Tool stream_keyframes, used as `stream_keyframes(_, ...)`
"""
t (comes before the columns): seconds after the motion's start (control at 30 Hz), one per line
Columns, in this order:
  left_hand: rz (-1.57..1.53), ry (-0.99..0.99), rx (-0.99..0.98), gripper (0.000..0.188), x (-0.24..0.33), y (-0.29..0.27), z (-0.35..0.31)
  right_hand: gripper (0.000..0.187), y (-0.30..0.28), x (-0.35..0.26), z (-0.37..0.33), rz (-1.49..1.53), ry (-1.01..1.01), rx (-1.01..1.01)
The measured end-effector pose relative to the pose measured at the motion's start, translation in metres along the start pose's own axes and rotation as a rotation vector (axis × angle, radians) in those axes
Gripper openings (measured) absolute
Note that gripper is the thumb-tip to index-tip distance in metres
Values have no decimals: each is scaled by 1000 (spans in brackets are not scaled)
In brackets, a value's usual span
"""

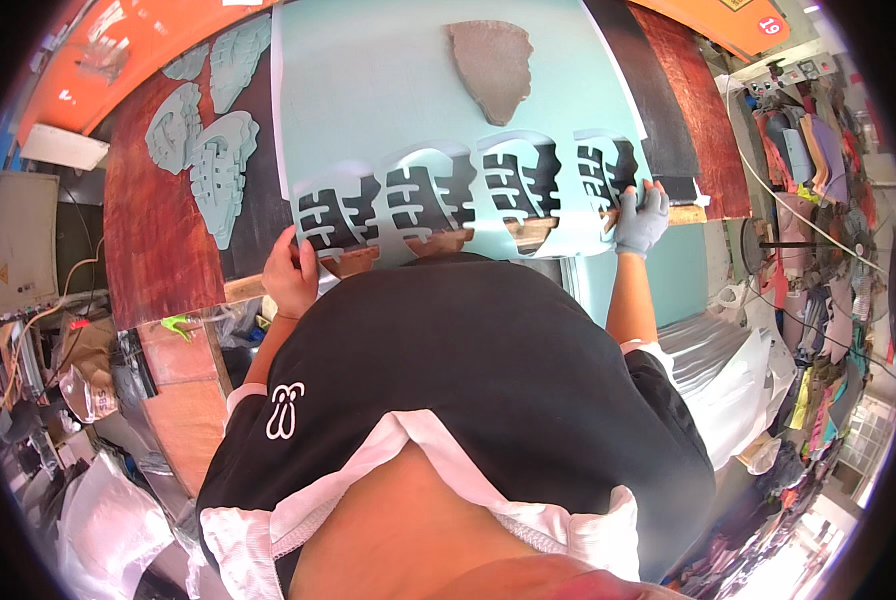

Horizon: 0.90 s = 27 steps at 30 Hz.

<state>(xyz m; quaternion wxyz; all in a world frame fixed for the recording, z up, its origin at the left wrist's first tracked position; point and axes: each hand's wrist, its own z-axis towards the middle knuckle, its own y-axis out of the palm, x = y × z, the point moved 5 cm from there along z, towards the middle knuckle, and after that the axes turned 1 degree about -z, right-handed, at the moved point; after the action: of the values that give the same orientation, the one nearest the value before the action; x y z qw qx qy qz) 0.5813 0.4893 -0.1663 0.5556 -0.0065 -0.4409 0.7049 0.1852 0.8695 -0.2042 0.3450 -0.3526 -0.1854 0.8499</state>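
Note:
A wide pale blue-green sheet [368, 95] lies across the work table, with a row of several ribbed cut-out openings along its near edge. My bare left hand [290, 275] pinches the sheet's near left corner. On the other side, my right hand [641, 218], in a grey glove, is closed on the near right corner, with fingertips over the top. Dark board shows through the openings. Farther back on the sheet rests a flat grey-brown slab [493, 70] with a jagged outline, touched by neither hand.
Stacks of ribbed pale green cut pieces [223, 170] lie left of the sheet on a dark board. Beyond is an orange machine frame [708, 25]. Crumpled clear plastic [713, 375] lies at my right, near hanging coloured pieces [818, 150]. A red-brown board [158, 230] borders the left side.

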Motion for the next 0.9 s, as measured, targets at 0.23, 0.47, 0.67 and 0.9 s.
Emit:
stream_keyframes(0.23,-52,19,80,16,-9,3,-2,35,10,6,5,-38,21,4)
stream_keyframes(0.47,-22,-86,48,15,-20,13,4,30,3,-10,64,266,13,-151)
stream_keyframes(0.67,94,-5,155,19,-19,11,-5,30,-46,-49,152,873,-14,-102)
stream_keyframes(0.9,183,3,206,24,-21,11,15,26,39,44,92,398,-90,-227)
